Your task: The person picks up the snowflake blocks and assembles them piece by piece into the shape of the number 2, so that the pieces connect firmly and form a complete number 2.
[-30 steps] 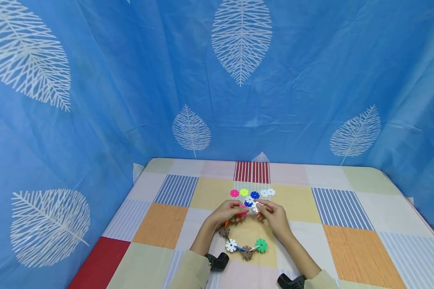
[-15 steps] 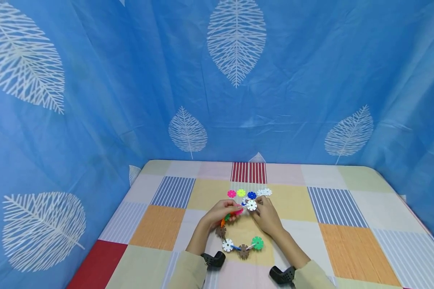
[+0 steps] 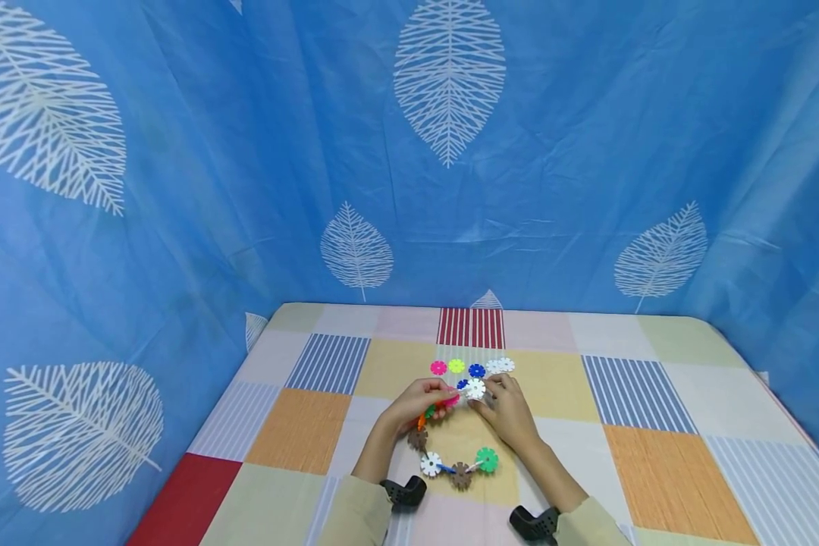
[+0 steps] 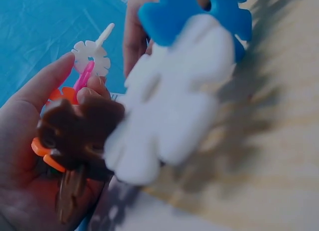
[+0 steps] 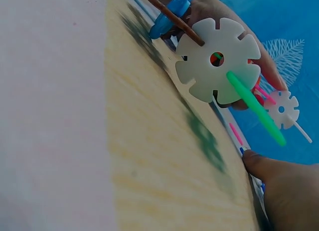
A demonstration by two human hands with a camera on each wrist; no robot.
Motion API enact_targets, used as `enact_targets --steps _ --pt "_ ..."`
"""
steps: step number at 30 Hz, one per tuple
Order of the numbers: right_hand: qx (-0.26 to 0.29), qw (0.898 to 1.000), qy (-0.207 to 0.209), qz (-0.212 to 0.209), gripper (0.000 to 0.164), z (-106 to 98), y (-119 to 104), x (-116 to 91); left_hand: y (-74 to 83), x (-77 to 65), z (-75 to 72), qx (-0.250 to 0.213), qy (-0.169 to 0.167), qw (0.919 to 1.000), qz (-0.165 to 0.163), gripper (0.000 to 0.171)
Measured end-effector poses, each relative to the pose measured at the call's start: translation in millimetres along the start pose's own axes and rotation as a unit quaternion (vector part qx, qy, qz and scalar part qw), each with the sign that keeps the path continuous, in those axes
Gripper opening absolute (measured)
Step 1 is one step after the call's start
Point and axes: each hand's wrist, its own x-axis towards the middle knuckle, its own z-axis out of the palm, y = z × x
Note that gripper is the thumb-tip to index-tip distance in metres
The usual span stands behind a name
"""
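Observation:
My left hand (image 3: 419, 402) pinches the pink slotted disc (image 4: 83, 75) between thumb and fingertips. That disc belongs to a chain of snowflake discs curving over the tablecloth, with orange, green, brown, white and blue pieces. At the chain's upper end, a white snowflake disc (image 5: 281, 110) joins the pink one, and a second white disc (image 3: 475, 388) is slotted into it at right angles. My right hand (image 3: 508, 409) is just right of this end, thumb and fingers apart around it and gripping nothing visible. The chain's other end is a green disc (image 3: 487, 459).
Loose discs lie beyond the hands: pink (image 3: 438, 368), yellow (image 3: 456, 365), blue (image 3: 477, 370) and white (image 3: 500, 365). Another blue disc (image 3: 462, 384) is partly hidden behind the chain's end. A blue leaf-patterned curtain (image 3: 409, 250) encloses the checked tablecloth (image 3: 560, 485).
A white disc from the right hand is now joined to the chain's white end. The right hand moved left, then its fingers loosened. The left hand keeps its pinch.

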Motion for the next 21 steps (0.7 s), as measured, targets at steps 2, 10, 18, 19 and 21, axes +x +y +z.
enact_targets --steps 2,10,18,19,21 --pt "0.003 1.0 -0.006 0.01 0.036 0 0 0 0.1 -0.3 0.3 -0.003 -0.001 1.0 0.002 0.016" --pt "0.197 0.968 0.028 0.154 0.021 -10 0 -3 -0.7 -0.7 1.8 0.001 0.002 1.0 0.001 0.016" --pt "0.462 0.864 0.079 0.182 0.018 -26 -1 -18 0.8 -1.4 3.5 0.01 0.002 0.9999 -0.005 0.017" --pt "0.467 0.864 0.078 0.174 0.019 -26 -2 -19 1.4 -1.6 3.5 0.012 0.0 0.9999 -0.004 0.016" --pt "0.466 0.866 0.076 0.164 0.019 -27 -3 -20 2.2 -1.5 3.5 0.019 -0.003 0.9998 -0.004 0.016"
